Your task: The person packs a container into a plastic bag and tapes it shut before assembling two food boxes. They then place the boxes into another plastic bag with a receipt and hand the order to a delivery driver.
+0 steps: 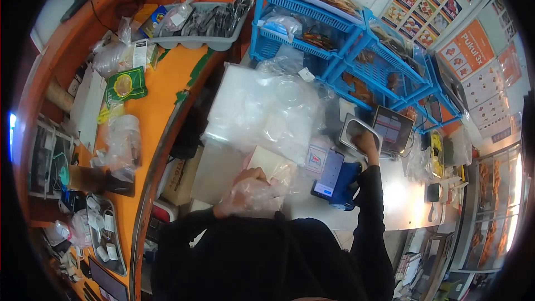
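Observation:
My left hand (249, 187) is curled in front of my body, closed on a crinkled clear plastic bag (253, 198) that partly covers it. Under it lies a pale box or stack of paper (270, 164). My right hand (365, 144) reaches into a metal container (346, 133) with a pale rim. Its fingertips are hidden inside, so whether they grip anything does not show. Close by are a lit smartphone (329, 174), a dark blue object (348, 181) and a small packet with blue and red print (316, 157).
Plastic-wrapped white packs (251, 106) cover the back of the table. Blue stacked baskets (301, 39) rise behind them. At left, an orange counter (161, 92) holds a grey cutlery tray (195, 39) and a green packet (126, 85). A screen device (390, 128) stands beyond the container.

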Demonstrator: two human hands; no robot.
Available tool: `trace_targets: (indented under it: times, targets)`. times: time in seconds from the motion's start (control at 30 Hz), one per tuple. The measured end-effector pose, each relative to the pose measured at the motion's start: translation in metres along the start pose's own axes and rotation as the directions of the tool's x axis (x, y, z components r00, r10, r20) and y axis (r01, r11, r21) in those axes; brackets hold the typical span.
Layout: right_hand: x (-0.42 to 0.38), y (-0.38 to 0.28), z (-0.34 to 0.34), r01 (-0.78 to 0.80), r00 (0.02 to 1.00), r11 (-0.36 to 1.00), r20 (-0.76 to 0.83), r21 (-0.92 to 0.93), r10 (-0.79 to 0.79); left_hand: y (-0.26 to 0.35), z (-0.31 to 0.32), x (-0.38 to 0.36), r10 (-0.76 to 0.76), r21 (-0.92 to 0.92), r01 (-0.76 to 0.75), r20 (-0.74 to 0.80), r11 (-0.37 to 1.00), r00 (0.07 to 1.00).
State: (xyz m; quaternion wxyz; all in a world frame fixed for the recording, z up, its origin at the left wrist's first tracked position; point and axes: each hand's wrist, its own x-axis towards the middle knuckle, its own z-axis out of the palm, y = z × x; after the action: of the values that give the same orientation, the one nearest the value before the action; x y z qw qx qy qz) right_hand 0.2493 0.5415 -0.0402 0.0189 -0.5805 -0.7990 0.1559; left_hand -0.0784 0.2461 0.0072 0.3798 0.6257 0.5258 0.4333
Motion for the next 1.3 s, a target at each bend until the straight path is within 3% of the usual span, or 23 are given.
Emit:
trace_targets:
  times: [0.03,0.07,0.17,0.2,0.23,0.33,0.37,0.43,0.47,0.5,0.53,0.57,0.63,0.67,0.73,0.87,0.93,1.07,1.13,1.2,1.23,1.27,1.3]
  targets:
    - [-0.003,0.002,-0.003,-0.058,0.998,0.996,-0.019,0.06,0.059,0.005,-0.004,0.0,-0.181,-0.192,0.198,0.103,0.961,0.978]
    - [-0.006,0.003,-0.005,-0.113,0.992,0.986,-0.036,0.123,0.119,0.012,-0.007,0.0,-0.183,-0.195,0.201,0.108,0.96,0.977]
    - [-0.023,-0.01,-0.011,0.071,0.957,0.99,-0.29,0.125,-0.032,0.02,-0.008,0.001,-0.131,-0.1,0.136,0.061,0.986,0.99]
    - [-0.031,-0.02,-0.016,0.201,0.894,0.964,-0.435,0.172,-0.108,0.016,-0.004,0.0,-0.037,0.07,0.037,-0.002,0.997,0.999]
    - [-0.039,-0.036,-0.022,0.225,0.889,0.939,-0.448,0.259,-0.09,0.014,-0.002,-0.002,0.067,0.244,-0.053,-0.048,0.968,0.997]
    - [-0.075,-0.099,-0.029,0.374,0.828,0.879,-0.533,0.295,-0.173,0.01,-0.012,-0.003,0.108,0.1,-0.118,0.1,0.988,0.989]
    - [-0.089,-0.122,-0.025,0.429,0.834,0.851,-0.494,0.303,-0.245,0.0,-0.008,0.001,0.108,0.1,-0.118,0.101,0.988,0.989]
    - [-0.122,-0.166,-0.009,0.539,0.83,0.759,-0.382,0.364,-0.407,-0.028,0.005,0.01,-0.247,-0.171,0.272,0.152,0.947,0.957]
    - [-0.14,-0.186,0.0,0.486,0.873,0.717,-0.23,0.499,-0.431,-0.022,0.009,0.007,-0.246,-0.169,0.271,0.152,0.948,0.957]
    - [-0.153,-0.197,0.014,0.557,0.826,0.656,-0.259,0.509,-0.501,-0.014,0.014,0.001,0.075,-0.004,-0.076,-0.144,0.997,0.987]
    - [-0.163,-0.207,0.023,0.701,0.709,0.575,-0.321,0.422,-0.628,-0.006,0.017,-0.003,0.426,0.249,-0.355,-0.356,0.901,0.832]
    - [-0.17,-0.206,0.043,0.64,0.766,0.638,-0.29,0.428,-0.574,-0.003,0.013,-0.007,0.427,0.253,-0.354,-0.358,0.9,0.83]
    - [-0.177,-0.211,0.037,0.612,0.785,0.607,-0.292,0.507,-0.547,0.002,0.002,-0.016,0.422,0.284,-0.388,-0.07,0.877,0.904]
    - [-0.179,-0.213,0.034,0.577,0.806,0.575,-0.291,0.58,-0.515,0.006,0.0,-0.018,0.422,0.287,-0.387,-0.071,0.876,0.904]
    - [-0.181,-0.206,0.032,0.583,0.805,0.591,-0.299,0.557,-0.512,0.013,-0.003,-0.02,0.309,0.257,-0.282,-0.075,0.925,0.948]
    - [-0.187,-0.203,0.038,0.615,0.788,0.645,-0.39,0.454,-0.477,0.027,-0.004,-0.016,0.301,0.319,-0.264,-0.071,0.91,0.951]
    - [-0.189,-0.208,0.044,0.623,0.777,0.662,-0.425,0.417,-0.464,0.031,-0.006,-0.009,0.485,0.616,-0.411,0.054,0.671,0.873]
    - [-0.191,-0.213,0.051,0.674,0.738,0.616,-0.397,0.407,-0.546,0.024,-0.003,-0.006,0.452,0.635,-0.418,0.12,0.65,0.884]
    - [-0.185,-0.212,0.055,0.702,0.712,0.591,-0.41,0.398,-0.57,0.029,-0.005,-0.008,0.275,0.543,-0.284,0.1,0.79,0.956]
    - [-0.18,-0.213,0.059,0.811,0.583,0.501,-0.478,0.302,-0.657,0.036,-0.009,-0.007,0.154,0.499,-0.191,0.114,0.845,0.981]
    - [-0.181,-0.212,0.063,0.811,0.584,0.501,-0.476,0.302,-0.658,0.038,-0.011,-0.005,0.032,0.456,-0.089,0.132,0.885,0.991]
    - [-0.181,-0.213,0.067,0.742,0.66,0.594,-0.499,0.312,-0.562,0.03,-0.012,-0.003,0.032,0.457,-0.088,0.128,0.885,0.991]
    - [-0.181,-0.215,0.07,0.663,0.721,0.674,-0.519,0.326,-0.458,0.015,-0.011,0.0,0.229,0.583,-0.295,0.185,0.757,0.956]
